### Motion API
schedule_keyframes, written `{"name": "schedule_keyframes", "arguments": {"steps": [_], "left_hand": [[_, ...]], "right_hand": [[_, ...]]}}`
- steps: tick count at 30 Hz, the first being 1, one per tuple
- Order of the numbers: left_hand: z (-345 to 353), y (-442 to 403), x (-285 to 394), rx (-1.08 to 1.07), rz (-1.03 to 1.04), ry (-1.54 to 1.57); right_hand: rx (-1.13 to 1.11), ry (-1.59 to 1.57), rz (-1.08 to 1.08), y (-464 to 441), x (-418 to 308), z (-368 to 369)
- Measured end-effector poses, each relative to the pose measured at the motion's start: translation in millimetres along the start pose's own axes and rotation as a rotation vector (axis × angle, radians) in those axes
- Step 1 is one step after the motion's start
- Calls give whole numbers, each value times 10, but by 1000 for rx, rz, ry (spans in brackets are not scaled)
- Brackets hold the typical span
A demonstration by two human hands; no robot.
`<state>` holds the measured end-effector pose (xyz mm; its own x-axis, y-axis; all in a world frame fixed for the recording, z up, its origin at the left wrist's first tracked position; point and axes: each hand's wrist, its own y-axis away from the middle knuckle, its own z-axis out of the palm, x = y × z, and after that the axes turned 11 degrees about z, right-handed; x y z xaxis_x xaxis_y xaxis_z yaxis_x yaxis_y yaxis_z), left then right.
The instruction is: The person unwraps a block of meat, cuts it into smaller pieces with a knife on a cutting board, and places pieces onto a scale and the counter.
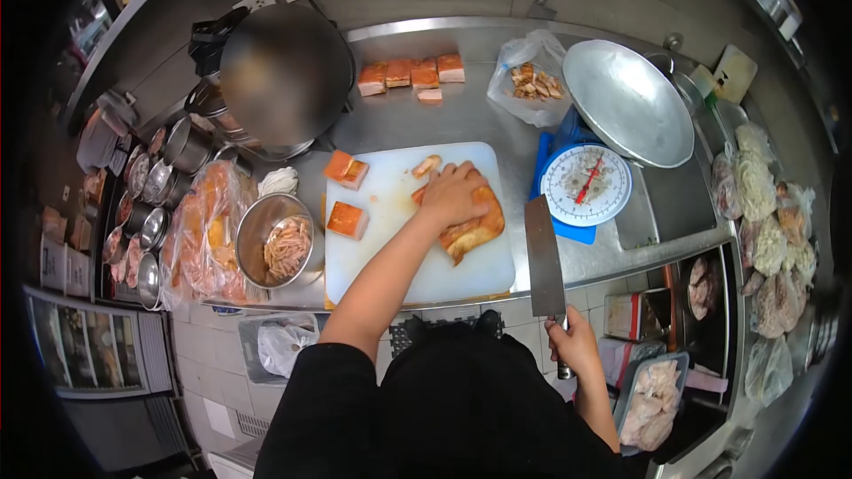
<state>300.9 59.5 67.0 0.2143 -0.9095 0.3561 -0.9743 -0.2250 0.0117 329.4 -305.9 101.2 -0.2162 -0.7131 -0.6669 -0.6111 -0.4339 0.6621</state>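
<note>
A large slab of roast pork belly (475, 229) with a browned, crisp skin lies on the white cutting board (417, 270). My left hand (451, 195) rests over its upper left part, fingers curled onto the meat. Close to those fingertips is a small pork scrap (427, 166). Two cut pork blocks (347, 220) sit along the board's left side. Off the board to the right, my right hand (574, 343) is wrapped around the handle of a cleaver (545, 257). Its broad blade points away from me, just left of the scale.
A blue dial scale (587, 184) with a metal pan (628, 105) stands right of the board. Behind are several pork blocks (410, 73) and a plastic bag of pieces (535, 80). Left stand a steel pot of meat strips (277, 244) and bagged meat (209, 222).
</note>
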Motion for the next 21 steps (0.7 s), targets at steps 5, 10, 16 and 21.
{"name": "schedule_keyframes", "arguments": {"steps": [5,10,16,21], "left_hand": [[140,537,-202,82,69,17],[86,992,-692,490,-134,975],[468,1320,-950,703,-146,1446],[495,1228,-974,700,-104,1519]], "right_hand": [[-20,44,-24,-12,-146,202],[-51,118,-19,-328,-44,429],[-59,198,33,-438,-92,457],[-42,211,40,-386,-143,469]]}}
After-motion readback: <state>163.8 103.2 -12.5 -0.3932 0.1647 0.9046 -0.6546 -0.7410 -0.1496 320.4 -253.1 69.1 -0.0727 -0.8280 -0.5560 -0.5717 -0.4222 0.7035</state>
